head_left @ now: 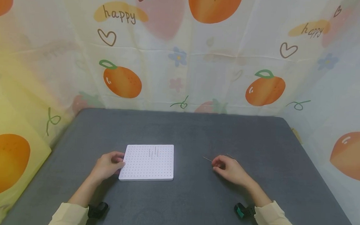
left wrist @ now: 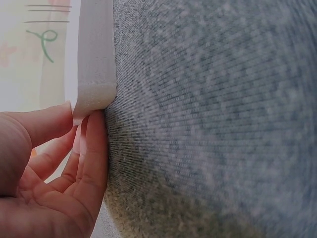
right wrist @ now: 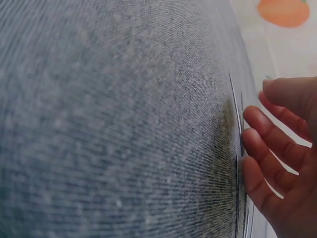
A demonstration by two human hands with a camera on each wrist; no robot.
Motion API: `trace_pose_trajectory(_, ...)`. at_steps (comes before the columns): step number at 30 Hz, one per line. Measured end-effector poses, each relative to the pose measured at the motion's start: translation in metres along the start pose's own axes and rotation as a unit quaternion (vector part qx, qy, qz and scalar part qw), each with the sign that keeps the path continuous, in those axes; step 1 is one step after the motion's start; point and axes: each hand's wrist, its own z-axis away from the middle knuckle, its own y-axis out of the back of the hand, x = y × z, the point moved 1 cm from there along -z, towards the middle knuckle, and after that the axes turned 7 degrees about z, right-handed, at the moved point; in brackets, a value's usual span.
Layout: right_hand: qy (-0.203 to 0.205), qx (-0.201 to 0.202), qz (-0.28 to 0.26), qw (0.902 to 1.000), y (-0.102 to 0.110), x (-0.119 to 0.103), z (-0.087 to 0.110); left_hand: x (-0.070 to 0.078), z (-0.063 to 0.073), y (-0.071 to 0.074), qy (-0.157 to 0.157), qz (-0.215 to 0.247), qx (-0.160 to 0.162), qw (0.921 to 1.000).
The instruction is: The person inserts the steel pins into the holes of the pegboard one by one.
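A white perforated board (head_left: 162, 170) lies flat left of the table's middle, with several thin dark pins (head_left: 155, 150) standing up from its back part. My left hand (head_left: 106, 166) holds the board's left edge. In the left wrist view its thumb (left wrist: 52, 123) rests on the upper face at the corner while fingers (left wrist: 94, 153) touch the side below. Thin metal rods (right wrist: 237, 119) lie on the table by my right hand (head_left: 230, 170). The fingertips (right wrist: 251, 139) of that hand meet the rods, with the thumb held apart from them.
One rod (head_left: 207, 159) pokes out left of the right hand, and another (head_left: 232, 157) lies behind it. The dark grey cloth-covered table (head_left: 191, 133) ends at a fruit-printed curtain (head_left: 175, 75). Dark bands (head_left: 97, 210) are worn near both wrists.
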Motion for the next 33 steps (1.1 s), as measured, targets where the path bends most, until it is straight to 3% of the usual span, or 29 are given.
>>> trace_pose_trajectory(10,0.014,0.004,0.069,0.9975,-0.0009,-0.001,-0.0004,0.0012,0.0004,-0.0001,0.006,-0.003,-0.001,1.0)
trace_pose_trajectory(17,-0.012,0.01,0.13,0.9914,0.0002,-0.0008,0.0002,-0.0018,-0.0021,-0.0005,0.002,-0.003,0.0,1.0)
trace_pose_trajectory(33,0.002,0.006,0.145,0.9894,0.002,-0.0006,-0.0014,-0.0041,-0.0056,-0.0016,0.006,-0.006,0.004,1.0)
